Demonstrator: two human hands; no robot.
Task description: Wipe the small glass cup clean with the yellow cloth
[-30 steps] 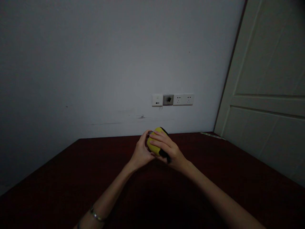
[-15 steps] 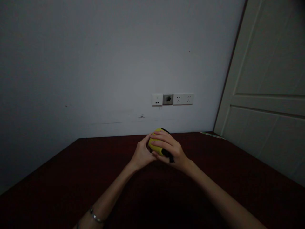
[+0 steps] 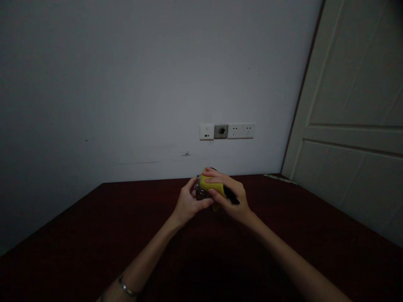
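Above the far part of the table, my left hand [image 3: 188,203] is closed round a small clear, shiny object [image 3: 200,193], which looks like a glass or jar; fingers and cloth cover most of it. My right hand [image 3: 231,191] grips a soft yellow cloth [image 3: 212,183] with a black part [image 3: 231,194] by the palm. The cloth is pressed against the right side of the clear object. Both hands meet at the middle of the view, the thumbs toward me.
A dark red table top [image 3: 126,226] spreads under my arms. Behind it stands a pale wall [image 3: 141,84] with sockets [image 3: 241,131] and a grey switch plate [image 3: 221,131]. A white panelled door [image 3: 349,126] rises at the right. A patterned strip [image 3: 278,178] lies near the back right corner.
The yellow cloth has shifted and turned to the right with my right hand, so the clear object in my left hand now shows. My left hand has hardly moved.
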